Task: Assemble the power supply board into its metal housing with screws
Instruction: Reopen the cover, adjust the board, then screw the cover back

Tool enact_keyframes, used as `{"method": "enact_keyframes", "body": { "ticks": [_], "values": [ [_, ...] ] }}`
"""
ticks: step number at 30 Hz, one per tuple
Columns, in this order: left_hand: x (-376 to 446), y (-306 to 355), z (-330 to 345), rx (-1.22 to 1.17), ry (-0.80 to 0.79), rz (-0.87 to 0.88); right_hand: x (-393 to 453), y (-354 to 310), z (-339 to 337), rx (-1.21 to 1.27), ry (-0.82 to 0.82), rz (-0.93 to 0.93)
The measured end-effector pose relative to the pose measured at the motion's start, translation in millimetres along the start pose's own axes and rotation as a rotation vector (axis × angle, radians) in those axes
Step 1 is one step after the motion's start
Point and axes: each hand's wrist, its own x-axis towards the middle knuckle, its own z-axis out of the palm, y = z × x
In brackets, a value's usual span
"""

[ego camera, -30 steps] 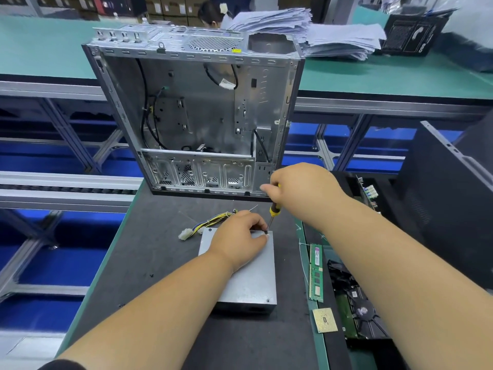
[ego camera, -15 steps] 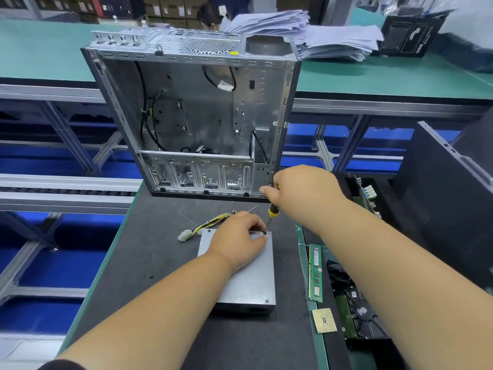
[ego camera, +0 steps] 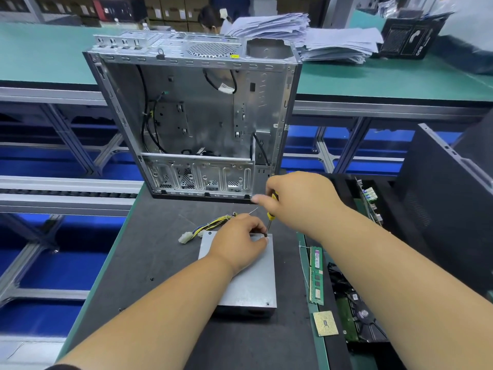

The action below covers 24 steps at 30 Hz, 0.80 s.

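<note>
Two hands work at a grey metal power supply box [ego camera: 248,284] on the dark worktop [ego camera: 149,263].
Right hand [ego camera: 298,198] grips a yellow-handled screwdriver [ego camera: 270,218], tip at the box's far corner; left hand [ego camera: 237,244] pinches there, steadying a small dark screw [ego camera: 265,235].

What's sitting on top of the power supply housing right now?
On the power supply housing rests the left hand, fingers at a screw near the far right corner, where the screwdriver tip, held by the right hand, meets it. The lid under the hand is hidden.
</note>
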Motion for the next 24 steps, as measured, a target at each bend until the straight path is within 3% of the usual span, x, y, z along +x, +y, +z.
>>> {"method": "enact_keyframes", "body": {
  "ticks": [5, 13, 20, 24],
  "values": [
    [-0.1, -0.3, -0.3, 0.001, -0.001, 0.016, -2.8, -0.7, -6.1, 0.247, -0.050, -0.060],
    [-0.2, 0.4, -1.1, 0.007, -0.008, 0.004, 2.5, 3.9, -0.9, -0.048, 0.007, 0.055],
    [-0.6, 0.8, -1.0, 0.005, -0.002, 0.015, 0.1, 6.5, -4.6, 0.258, -0.032, -0.060],
    [-0.9, 0.9, -1.4, 0.019, -0.005, 0.011, 0.3, 7.6, -4.1, 0.045, 0.017, -0.018]
  ]
}}
